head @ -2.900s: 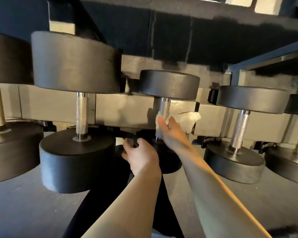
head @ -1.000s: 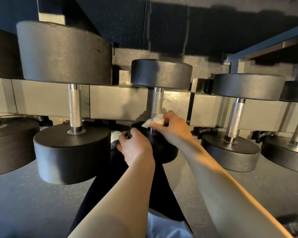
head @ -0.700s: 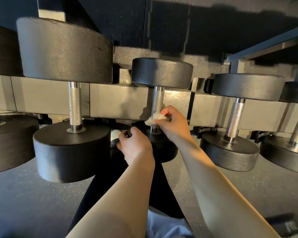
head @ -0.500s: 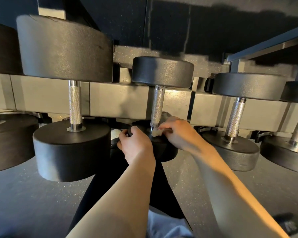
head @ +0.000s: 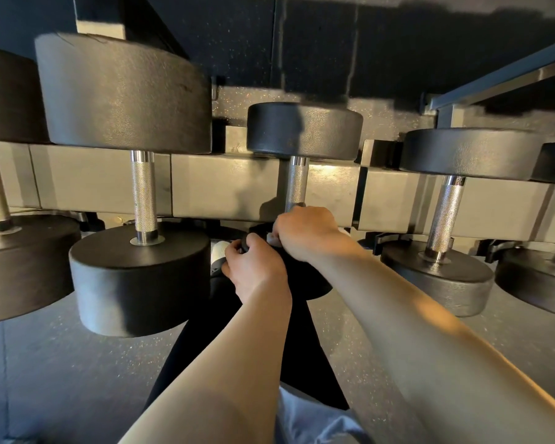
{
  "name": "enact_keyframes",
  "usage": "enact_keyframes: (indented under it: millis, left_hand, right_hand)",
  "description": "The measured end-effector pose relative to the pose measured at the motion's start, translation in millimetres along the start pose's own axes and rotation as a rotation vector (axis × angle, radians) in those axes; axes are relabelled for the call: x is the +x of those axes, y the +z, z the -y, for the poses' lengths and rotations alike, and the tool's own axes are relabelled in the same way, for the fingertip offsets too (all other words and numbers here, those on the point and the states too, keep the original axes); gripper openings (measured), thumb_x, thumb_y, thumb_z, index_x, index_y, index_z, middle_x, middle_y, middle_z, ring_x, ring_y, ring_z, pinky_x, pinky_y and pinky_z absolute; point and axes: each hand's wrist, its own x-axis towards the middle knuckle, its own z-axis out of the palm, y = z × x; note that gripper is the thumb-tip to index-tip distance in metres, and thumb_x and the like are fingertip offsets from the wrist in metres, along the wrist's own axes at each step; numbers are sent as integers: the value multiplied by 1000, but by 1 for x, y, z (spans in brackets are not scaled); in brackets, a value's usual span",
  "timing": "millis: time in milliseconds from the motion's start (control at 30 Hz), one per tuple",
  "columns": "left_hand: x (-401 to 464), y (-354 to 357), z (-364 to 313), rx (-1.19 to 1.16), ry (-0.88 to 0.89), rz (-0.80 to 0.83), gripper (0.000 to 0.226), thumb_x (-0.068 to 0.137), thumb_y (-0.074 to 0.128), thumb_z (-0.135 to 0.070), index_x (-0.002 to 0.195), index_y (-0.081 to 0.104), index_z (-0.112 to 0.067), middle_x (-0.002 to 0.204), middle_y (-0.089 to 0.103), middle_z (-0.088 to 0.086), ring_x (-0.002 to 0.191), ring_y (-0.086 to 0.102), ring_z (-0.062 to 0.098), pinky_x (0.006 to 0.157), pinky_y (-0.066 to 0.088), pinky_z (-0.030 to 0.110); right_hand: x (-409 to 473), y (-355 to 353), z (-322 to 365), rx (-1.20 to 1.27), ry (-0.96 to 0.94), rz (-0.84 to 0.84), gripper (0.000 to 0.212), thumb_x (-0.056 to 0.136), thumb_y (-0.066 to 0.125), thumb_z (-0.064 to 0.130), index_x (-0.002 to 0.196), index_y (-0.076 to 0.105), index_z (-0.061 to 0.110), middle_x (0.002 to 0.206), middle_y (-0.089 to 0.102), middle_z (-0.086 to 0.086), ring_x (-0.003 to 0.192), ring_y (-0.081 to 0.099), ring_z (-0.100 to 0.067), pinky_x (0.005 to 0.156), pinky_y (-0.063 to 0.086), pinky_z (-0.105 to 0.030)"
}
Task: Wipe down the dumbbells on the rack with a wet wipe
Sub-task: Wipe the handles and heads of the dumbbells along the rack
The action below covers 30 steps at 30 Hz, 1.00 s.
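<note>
A small black dumbbell (head: 304, 131) with a knurled steel handle (head: 296, 184) lies across the grey rack rail (head: 221, 187) in the middle. My left hand (head: 253, 267) grips the edge of its near head (head: 318, 285). My right hand (head: 305, 230) is curled at the base of the handle, on top of the near head. It holds the white wet wipe (head: 272, 237), of which only a small corner shows under the fingers.
A larger dumbbell (head: 125, 91) sits to the left and another (head: 0, 257) at the far left. Two more (head: 462, 149) (head: 539, 277) sit to the right. Below are speckled grey floor (head: 61, 363), my dark trouser leg (head: 244, 347) and a white shoe (head: 219, 248).
My right hand has slid the wipe down the handle onto the top of the near head. The wipe is now nearly hidden under the fingers. My left hand has kept its grip.
</note>
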Motion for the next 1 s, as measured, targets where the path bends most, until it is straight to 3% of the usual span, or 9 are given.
enact_keyframes:
  millis: [67, 133, 233, 367, 500, 667, 800, 933, 1000]
  left_hand:
    - [1, 0, 1, -8, 3, 2, 40, 90, 41, -37, 127, 55, -28, 128, 49, 3, 90, 48, 27, 95, 44, 44]
    - [2, 1, 2, -24, -2, 4, 39, 90, 41, -38, 126, 55, -28, 129, 48, 2, 91, 48, 27, 96, 44, 43]
    - [1, 2, 2, -45, -10, -3, 38, 91, 41, -38, 127, 54, -29, 131, 46, 0, 90, 47, 25, 91, 42, 38]
    - [2, 3, 3, -48, -19, -16, 37, 91, 40, -39, 125, 53, -32, 130, 46, 0, 91, 49, 26, 95, 45, 41]
    - [1, 3, 2, -48, -25, -20, 36, 90, 41, -39, 122, 56, -33, 131, 47, -3, 89, 47, 26, 87, 41, 36]
    - [1, 3, 4, -50, -26, -35, 32, 88, 42, -39, 115, 58, -34, 128, 50, -4, 87, 50, 25, 92, 45, 40]
    - [3, 3, 5, -41, -22, -48, 24, 89, 43, -38, 107, 57, -37, 126, 51, -3, 84, 48, 25, 87, 42, 36]
    - [8, 5, 4, -35, -28, -52, 24, 88, 43, -38, 106, 58, -35, 123, 55, -3, 84, 49, 25, 88, 43, 37]
    - [6, 4, 5, -35, -29, -51, 23, 87, 42, -39, 103, 58, -36, 120, 56, -3, 85, 51, 25, 92, 46, 41]
  right_hand:
    - [-5, 1, -10, 85, -61, 14, 24, 100, 40, 32, 97, 63, 26, 105, 56, -7, 87, 55, -25, 70, 42, -32]
    - [-13, 8, -26, 208, -135, 54, 29, 99, 42, 24, 115, 64, 35, 121, 59, -4, 102, 57, -24, 81, 46, -32]
    - [-26, 18, -56, 422, -169, 114, 36, 99, 46, 16, 129, 58, 31, 134, 55, 5, 122, 49, -16, 102, 37, -28]
    - [-26, 36, -77, 505, -128, 86, 32, 98, 49, 17, 126, 60, 27, 108, 51, 6, 110, 50, -14, 88, 34, -21]
    - [-21, 40, -78, 528, -86, 51, 29, 99, 46, 18, 119, 65, 27, 101, 50, 2, 97, 47, -13, 75, 29, -23]
    - [6, 30, -73, 719, 29, 200, 27, 92, 59, 16, 117, 67, 22, 110, 62, 5, 105, 54, -11, 90, 42, -24]
    - [24, 15, -67, 908, 170, 322, 22, 90, 55, 3, 95, 63, 22, 78, 61, 3, 64, 58, -3, 45, 40, -13]
    - [32, 7, -60, 809, 224, 335, 14, 90, 53, 4, 82, 61, 13, 71, 60, -2, 60, 53, -11, 46, 39, -19]
    - [25, 15, -56, 822, 198, 280, 15, 88, 55, 5, 86, 60, 19, 71, 58, 1, 62, 52, -11, 49, 41, -18]
